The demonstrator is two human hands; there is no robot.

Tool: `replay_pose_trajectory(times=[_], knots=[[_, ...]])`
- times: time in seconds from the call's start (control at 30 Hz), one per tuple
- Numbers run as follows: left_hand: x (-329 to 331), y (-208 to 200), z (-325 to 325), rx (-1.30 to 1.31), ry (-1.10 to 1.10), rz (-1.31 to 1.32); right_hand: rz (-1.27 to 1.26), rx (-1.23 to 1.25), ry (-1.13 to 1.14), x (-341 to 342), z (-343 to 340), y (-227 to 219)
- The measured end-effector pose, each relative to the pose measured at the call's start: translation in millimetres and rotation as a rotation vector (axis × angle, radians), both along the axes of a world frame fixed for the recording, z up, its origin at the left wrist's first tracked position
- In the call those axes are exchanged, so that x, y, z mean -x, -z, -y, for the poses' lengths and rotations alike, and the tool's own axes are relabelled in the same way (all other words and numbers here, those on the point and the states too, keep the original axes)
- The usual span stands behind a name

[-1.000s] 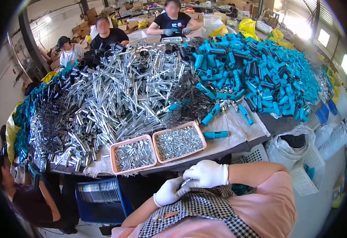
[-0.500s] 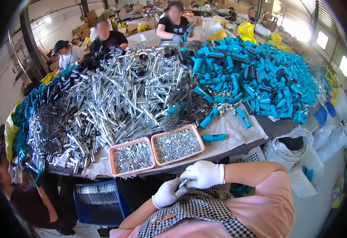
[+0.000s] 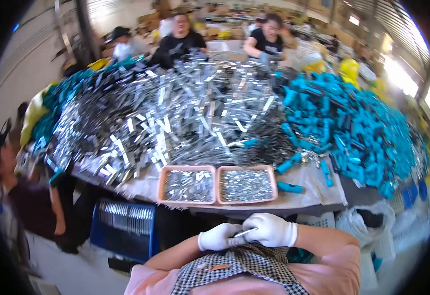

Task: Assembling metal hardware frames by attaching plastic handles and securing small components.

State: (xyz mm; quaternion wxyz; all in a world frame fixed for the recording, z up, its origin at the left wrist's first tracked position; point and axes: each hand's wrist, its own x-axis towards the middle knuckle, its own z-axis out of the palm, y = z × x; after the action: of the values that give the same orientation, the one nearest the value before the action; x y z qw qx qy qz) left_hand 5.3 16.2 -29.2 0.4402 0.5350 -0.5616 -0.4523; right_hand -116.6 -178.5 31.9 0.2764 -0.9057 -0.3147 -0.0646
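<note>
In front of my checked apron, my left hand (image 3: 219, 237) and my right hand (image 3: 274, 230), both in white gloves, are brought together. Between their fingers is a slim silver metal piece (image 3: 245, 232), partly covered by the gloves; its exact kind does not show. Both hands are closed around it. Just beyond them, at the table's near edge, stand two pink trays side by side. The left tray (image 3: 162, 186) holds small silver pins, and the right tray (image 3: 275, 186) holds finer metal bits.
A heap of silver metal tubes (image 3: 190, 113) covers the table's middle. Teal plastic handles (image 3: 347, 132) are piled at right. A blue crate (image 3: 148, 241) with silver rods stands lower left, near a seated person (image 3: 33, 206). Several people sit across the table. A white bag (image 3: 367, 221) stands at right.
The view has swung left, so the trays and heaps sit further right in it. My hands stay together on the metal piece, which now shows as a longer, brighter sliver.
</note>
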Motion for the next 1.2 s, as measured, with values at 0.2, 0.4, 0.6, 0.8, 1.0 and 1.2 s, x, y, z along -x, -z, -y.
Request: replay_pose_trajectory(times=[0.2, 0.4, 0.6, 0.8, 1.0, 1.2], knots=[[9.8, 7.9, -8.5, 0.064, -0.179, 0.132, -0.229, 0.016, 0.241, -1.5, -9.0, -6.8], [23.6, 12.5, -2.1, 0.035, -0.225, 0.255, -0.485, 0.024, 0.357, -0.7, -3.1, -2.5], [19.0, 7.1, -2.3, 0.088, -0.264, 0.18, -0.293, 0.065, 0.253, 3.9, 4.2, -17.5], [20.6, 6.7, -2.8, 0.028, -0.199, 0.215, -0.477, 0.185, 0.337, 8.2, 18.2, 13.9], [19.3, 4.9, -3.1, 0.047, -0.241, 0.209, -0.252, -0.13, 0.263, 7.5, 3.5, 0.8], [22.2, 4.8, -1.3, 0.044, -0.222, 0.192, -0.414, 0.16, 0.414, 15.2, 12.2, -3.4]])
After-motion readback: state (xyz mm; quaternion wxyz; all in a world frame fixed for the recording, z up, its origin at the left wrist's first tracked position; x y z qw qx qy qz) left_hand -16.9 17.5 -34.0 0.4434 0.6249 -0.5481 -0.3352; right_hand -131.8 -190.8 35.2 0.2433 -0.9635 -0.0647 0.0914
